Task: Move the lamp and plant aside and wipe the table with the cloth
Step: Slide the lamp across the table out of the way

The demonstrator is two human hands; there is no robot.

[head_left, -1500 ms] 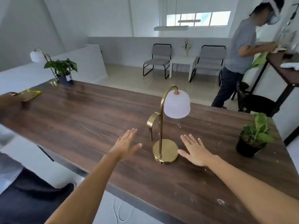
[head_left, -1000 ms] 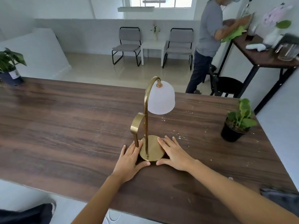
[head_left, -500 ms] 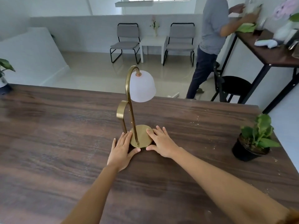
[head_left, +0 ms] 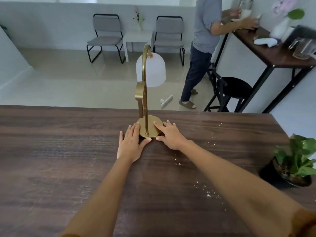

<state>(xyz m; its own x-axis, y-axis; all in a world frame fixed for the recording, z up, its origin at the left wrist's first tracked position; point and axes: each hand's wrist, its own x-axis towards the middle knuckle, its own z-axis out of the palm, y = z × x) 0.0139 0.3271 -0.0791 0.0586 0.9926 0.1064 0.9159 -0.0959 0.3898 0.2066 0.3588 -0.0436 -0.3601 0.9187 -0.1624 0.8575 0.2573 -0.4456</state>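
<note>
A brass lamp (head_left: 145, 100) with a white dome shade stands upright on the dark wooden table (head_left: 51, 159), near its far edge. My left hand (head_left: 130, 142) lies flat against the left side of the round base, thumb under its near rim. My right hand (head_left: 169, 134) presses on the base's right side, fingers spread over it. Both hands hold the base between them. A small green plant in a black pot (head_left: 294, 163) sits at the right edge of the table. White crumbs (head_left: 207, 194) are scattered on the wood to the right. No cloth is in view.
Beyond the table a person (head_left: 203, 41) stands at a tall side table (head_left: 277, 53) with a black stool (head_left: 234, 88) beside it. Two grey chairs (head_left: 106, 36) and a small white table stand by the back wall. A white object lies on the floor.
My hands came in from either side and closed on the lamp base. The lamp has slid away from me, now standing close to the table's far edge.
</note>
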